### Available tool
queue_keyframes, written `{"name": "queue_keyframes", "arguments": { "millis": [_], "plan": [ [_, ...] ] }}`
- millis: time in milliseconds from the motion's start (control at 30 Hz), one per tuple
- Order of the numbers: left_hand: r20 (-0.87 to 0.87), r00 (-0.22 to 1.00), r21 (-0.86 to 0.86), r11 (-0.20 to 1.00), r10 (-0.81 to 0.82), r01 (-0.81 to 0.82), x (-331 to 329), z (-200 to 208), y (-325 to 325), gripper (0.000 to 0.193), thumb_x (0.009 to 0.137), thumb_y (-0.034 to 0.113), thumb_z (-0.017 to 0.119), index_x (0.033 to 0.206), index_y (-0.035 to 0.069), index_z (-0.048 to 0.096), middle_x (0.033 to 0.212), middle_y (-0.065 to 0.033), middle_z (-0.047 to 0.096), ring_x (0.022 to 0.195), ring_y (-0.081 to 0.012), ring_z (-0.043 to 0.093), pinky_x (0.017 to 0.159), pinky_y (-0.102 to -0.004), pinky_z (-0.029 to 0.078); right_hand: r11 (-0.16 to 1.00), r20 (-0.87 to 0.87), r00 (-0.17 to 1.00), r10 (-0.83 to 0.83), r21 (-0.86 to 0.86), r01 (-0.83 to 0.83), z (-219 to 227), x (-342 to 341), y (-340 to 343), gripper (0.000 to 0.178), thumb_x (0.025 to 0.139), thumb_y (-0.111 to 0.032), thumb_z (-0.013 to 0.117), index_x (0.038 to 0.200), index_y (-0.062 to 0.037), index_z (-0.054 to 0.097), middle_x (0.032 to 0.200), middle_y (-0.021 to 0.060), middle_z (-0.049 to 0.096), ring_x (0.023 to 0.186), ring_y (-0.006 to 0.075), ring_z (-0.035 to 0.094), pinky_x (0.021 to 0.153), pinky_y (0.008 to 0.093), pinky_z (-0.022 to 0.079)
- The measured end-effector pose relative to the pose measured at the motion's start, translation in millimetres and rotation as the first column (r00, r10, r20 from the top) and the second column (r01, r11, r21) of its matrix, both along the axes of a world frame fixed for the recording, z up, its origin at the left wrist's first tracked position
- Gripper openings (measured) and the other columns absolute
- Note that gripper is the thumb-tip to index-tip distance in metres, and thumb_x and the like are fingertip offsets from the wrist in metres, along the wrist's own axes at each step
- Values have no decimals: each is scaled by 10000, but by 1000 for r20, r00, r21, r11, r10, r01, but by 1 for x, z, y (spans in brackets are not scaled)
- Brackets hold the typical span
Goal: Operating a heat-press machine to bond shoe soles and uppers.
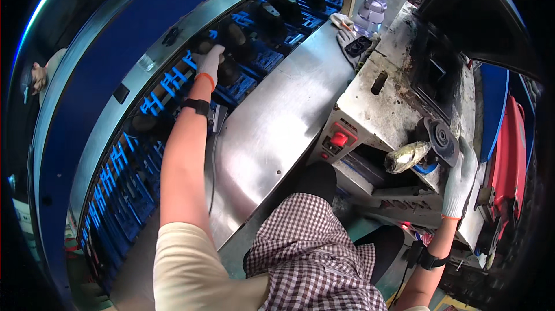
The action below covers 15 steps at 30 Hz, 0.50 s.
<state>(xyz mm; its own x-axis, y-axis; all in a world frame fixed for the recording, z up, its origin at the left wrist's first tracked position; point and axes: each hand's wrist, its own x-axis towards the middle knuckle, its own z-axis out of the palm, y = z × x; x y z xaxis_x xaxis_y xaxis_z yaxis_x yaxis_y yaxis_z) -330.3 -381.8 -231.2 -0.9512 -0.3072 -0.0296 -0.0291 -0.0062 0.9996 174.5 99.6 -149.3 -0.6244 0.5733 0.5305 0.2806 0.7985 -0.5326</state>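
Observation:
My left hand, in a white glove with an orange cuff, reaches among dark, rounded, shoe-like pieces on a blue-slatted conveyor. Its fingers are curled, and the dark pieces partly hide what lies in them. On the right, my right hand, gloved alike, is closed against the side of a black piece with a ringed round face. Some of its fingers are hidden behind that piece. Beside the black piece, a stubby arm wrapped in yellowish tape sticks out from the worn white machine.
A bare metal ledge runs between conveyor and machine. The machine's front carries a red button. Gloves and a clear plastic container sit at the far end. A person is beyond the conveyor at left.

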Motion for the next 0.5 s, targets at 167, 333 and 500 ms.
{"name": "queue_keyframes", "arguments": {
  "millis": [167,333,500],
  "plan": [
    [201,955,-375,918,217,-130,-23,-32,-13,1260,805,482,786,1656,-30,12,1562,-333,460,1443,-446,483,1207,-494,376,986,-105,992,63,-149,-78,-7,-19,7,363,1059,-77,551,1401,18,624,1405,167,646,1358,288,569,1199,398,379],
    [44,999,-276,961,27,-14,44,6,-21,1108,822,491,770,1626,-54,237,1567,-319,469,1427,-453,494,1182,-486,398,998,-62,998,26,-61,-30,-5,-13,3,369,1069,-83,546,1417,17,614,1420,162,637,1359,269,569,1194,388,382],
    [-1,701,-807,413,713,-422,98,42,-138,793,832,603,747,1246,-71,690,1323,-240,704,1147,-441,700,997,-540,535,999,-96,995,-21,-28,19,5,-6,-9,390,1060,-90,568,1434,15,603,1434,163,628,1363,274,568,1188,388,383]
  ]
}}
